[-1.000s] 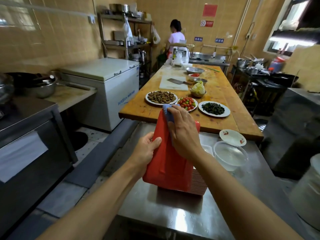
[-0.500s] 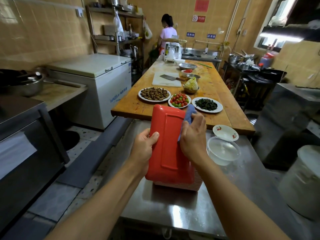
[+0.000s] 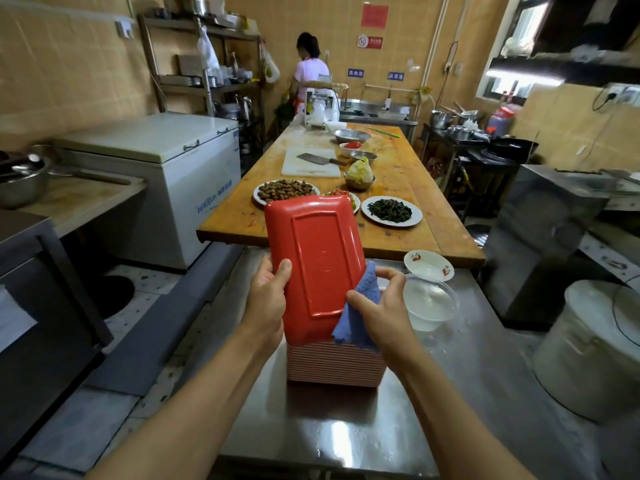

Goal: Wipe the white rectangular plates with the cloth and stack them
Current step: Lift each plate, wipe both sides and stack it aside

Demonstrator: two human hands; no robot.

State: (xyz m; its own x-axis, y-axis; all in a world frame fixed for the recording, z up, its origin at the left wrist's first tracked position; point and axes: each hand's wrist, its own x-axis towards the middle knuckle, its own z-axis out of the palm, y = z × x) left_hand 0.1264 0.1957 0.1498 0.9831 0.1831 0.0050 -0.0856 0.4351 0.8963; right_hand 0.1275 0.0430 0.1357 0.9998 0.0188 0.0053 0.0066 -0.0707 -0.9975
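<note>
A rectangular plate (image 3: 320,258) stands almost upright in front of me, its red underside facing me and its lower end just above a tall stack of plates (image 3: 334,365). My left hand (image 3: 268,303) grips its lower left edge. My right hand (image 3: 382,315) holds a blue cloth (image 3: 358,318) against the plate's lower right edge. The stack rests on the steel counter (image 3: 346,438). The plate's other face is hidden from me.
A clear plastic bowl (image 3: 431,301) and a small patterned dish (image 3: 428,265) sit right of the stack. Beyond lies a wooden table (image 3: 398,174) with plates of food, a cleaver and bowls. A large metal pot (image 3: 588,348) stands right; a person works at the back.
My right hand with the cloth has slid from the plate's top, along its right edge, down to the lower right corner. The plate has tipped more upright.
</note>
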